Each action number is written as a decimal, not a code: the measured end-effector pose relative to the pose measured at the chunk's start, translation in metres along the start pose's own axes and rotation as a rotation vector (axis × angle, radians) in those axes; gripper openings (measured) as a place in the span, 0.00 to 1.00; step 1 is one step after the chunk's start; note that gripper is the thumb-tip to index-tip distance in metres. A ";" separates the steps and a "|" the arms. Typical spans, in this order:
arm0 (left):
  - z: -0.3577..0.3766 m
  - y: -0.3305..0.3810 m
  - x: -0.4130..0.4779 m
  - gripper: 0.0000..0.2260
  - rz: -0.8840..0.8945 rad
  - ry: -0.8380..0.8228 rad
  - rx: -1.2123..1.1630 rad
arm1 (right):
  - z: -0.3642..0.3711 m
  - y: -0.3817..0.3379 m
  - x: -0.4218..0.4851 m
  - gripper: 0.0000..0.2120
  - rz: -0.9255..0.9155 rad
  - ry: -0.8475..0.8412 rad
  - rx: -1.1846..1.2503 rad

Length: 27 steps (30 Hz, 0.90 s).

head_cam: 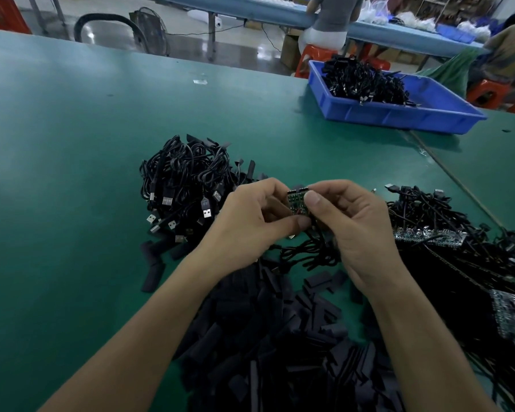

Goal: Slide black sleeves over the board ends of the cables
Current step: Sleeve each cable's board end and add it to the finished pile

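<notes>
At centre, left hand (250, 221) and right hand (351, 230) pinch a small green circuit board (297, 203), no sleeve plainly on it. Flat black sleeves (280, 337) heap at six o'clock; bare-board black cables (434, 234) at four o'clock suggest much remains.

On the table (72, 144) a heap of loose sleeves (280, 337) lies nearest the person, between the forearms; behind it to the left sits a bundle of cables (185, 179); to the right sprawls a second tangle of cables (458, 248), well apart from the first; between the two, above the sleeves, the left hand (250, 221) and right hand (354, 227) pinch a small board (298, 203); far back on the right a tray (399, 114) stands on the table with more cables (366, 81) in it; beyond the far edge runs another bench (280, 13)
</notes>
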<state>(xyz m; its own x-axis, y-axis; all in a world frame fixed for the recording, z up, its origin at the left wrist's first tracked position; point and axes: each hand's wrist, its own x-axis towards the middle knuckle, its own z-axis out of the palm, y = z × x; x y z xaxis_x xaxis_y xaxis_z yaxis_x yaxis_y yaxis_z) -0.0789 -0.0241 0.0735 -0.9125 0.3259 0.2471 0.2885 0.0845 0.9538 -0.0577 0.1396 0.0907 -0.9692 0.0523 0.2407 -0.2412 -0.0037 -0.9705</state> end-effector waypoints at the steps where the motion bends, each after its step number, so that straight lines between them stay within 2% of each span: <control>1: 0.000 0.001 0.000 0.12 0.010 -0.002 -0.013 | -0.001 0.000 0.000 0.04 0.016 -0.021 0.007; 4: -0.001 0.003 -0.001 0.14 0.019 0.028 -0.119 | 0.000 0.000 0.000 0.05 0.059 -0.043 0.025; 8: -0.001 0.005 0.001 0.08 -0.041 0.038 -0.286 | 0.006 0.000 -0.001 0.08 0.116 -0.069 0.117; 13: -0.005 0.005 0.000 0.05 -0.068 0.011 -0.366 | 0.010 -0.005 -0.001 0.03 0.195 -0.140 0.300; 20: -0.005 0.008 -0.003 0.05 -0.092 -0.043 -0.454 | 0.011 -0.009 -0.001 0.05 0.323 -0.180 0.447; 23: -0.011 0.014 -0.002 0.05 -0.036 -0.028 -0.505 | 0.002 -0.011 0.003 0.03 0.291 -0.066 0.419; 25: -0.020 0.017 0.000 0.08 0.008 0.063 -0.616 | -0.010 -0.011 0.010 0.02 0.256 0.130 0.409; 27: -0.030 0.019 0.002 0.08 0.095 0.150 -0.729 | -0.024 -0.009 0.017 0.06 0.219 0.388 0.282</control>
<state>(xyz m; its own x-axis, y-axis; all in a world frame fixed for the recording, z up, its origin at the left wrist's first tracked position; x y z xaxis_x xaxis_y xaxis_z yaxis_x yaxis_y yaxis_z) -0.0839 -0.0505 0.0976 -0.9380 0.1646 0.3051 0.1505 -0.5996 0.7860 -0.0710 0.1648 0.1036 -0.9216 0.3859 -0.0424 -0.0912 -0.3215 -0.9425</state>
